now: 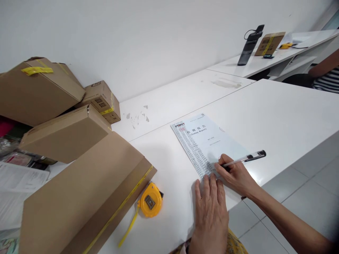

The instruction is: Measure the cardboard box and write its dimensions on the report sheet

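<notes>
A pale blue booklet (209, 135) with "Testing Report" printed on its cover lies slightly turned on the white table. My right hand (236, 175) is closed around a black-capped pen (246, 158), its tip end down at the lower part of the cover. Flat beside it lies my left hand (210, 206), fingers stretched out, with the fingertips on the booklet's lower edge. Left of that hand sits a yellow tape measure (150, 200) with a yellow strap. Whether the pen's tip touches the paper is hidden by my fingers.
Several cardboard boxes (87, 190) with yellow tape crowd the left side. Printed papers (21, 181) lie at the far left. A dark bottle (250, 46) and a small carton (269, 44) stand at the back right. A person's striped clothing (328, 80) shows at the right edge.
</notes>
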### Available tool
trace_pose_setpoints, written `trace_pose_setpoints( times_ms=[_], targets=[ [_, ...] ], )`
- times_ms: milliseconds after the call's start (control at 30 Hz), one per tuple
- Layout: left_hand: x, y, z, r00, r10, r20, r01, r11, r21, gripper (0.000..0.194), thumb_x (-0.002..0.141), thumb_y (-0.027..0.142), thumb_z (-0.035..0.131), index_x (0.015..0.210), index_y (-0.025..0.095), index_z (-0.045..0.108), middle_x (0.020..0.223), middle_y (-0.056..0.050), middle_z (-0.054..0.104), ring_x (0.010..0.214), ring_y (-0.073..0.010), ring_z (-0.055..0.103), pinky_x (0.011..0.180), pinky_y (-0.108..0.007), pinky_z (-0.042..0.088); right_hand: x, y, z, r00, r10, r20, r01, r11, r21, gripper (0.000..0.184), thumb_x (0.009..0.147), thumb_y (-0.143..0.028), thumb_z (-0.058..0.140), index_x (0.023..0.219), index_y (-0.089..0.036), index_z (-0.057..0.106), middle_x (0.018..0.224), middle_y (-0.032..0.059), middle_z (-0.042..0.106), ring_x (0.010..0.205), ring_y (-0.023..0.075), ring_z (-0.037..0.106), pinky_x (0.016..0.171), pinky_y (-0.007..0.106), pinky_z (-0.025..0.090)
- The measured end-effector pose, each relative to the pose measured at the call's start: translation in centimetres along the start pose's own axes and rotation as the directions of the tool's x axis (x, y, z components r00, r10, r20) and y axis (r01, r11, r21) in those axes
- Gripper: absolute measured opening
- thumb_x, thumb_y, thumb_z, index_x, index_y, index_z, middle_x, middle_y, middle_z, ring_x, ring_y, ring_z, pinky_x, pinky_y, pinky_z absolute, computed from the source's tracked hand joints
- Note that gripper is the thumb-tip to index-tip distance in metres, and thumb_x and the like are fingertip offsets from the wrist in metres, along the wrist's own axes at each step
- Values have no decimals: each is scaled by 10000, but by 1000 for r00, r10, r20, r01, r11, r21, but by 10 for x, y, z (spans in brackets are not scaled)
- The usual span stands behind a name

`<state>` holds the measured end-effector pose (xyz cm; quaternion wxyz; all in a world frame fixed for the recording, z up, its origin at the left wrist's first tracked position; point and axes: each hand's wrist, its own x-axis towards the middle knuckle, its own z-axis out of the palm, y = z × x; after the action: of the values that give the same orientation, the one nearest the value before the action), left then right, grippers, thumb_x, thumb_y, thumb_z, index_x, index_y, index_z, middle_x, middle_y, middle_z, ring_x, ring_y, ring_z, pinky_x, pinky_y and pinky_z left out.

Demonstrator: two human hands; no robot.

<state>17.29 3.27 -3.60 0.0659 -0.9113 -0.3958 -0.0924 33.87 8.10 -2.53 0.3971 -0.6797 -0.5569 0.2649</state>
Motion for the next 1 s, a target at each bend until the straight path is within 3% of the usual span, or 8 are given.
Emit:
trace_pose_setpoints(
  times_ms=[833, 1000],
  targets=[
    [-2, 0, 5, 1000, 16, 12, -15, 1000, -17, 730, 862, 305, 679, 1512, 90, 425, 1598, -143, 400, 1453, -337, 364, 1160, -522, 440, 1, 7, 0, 1000, 9, 12, -9, 1000, -19, 280, 894, -347, 518, 661, -253, 395, 563, -51, 386, 512, 121, 309, 494, 284, 279],
    [0, 1, 4, 1000, 0, 7, 0, 1000, -16, 654, 913, 278, 612, 1513, 96, 424, 1588, -133, 419, 1451, -327, 372, 1160, -528, 440, 0, 8, -1, 1000, 24, 19, -23, 1000, -7, 285, 912, -365, 519, 679, -253, 397, 587, -44, 411, 530, 126, 321, 502, 286, 289]
  ],
)
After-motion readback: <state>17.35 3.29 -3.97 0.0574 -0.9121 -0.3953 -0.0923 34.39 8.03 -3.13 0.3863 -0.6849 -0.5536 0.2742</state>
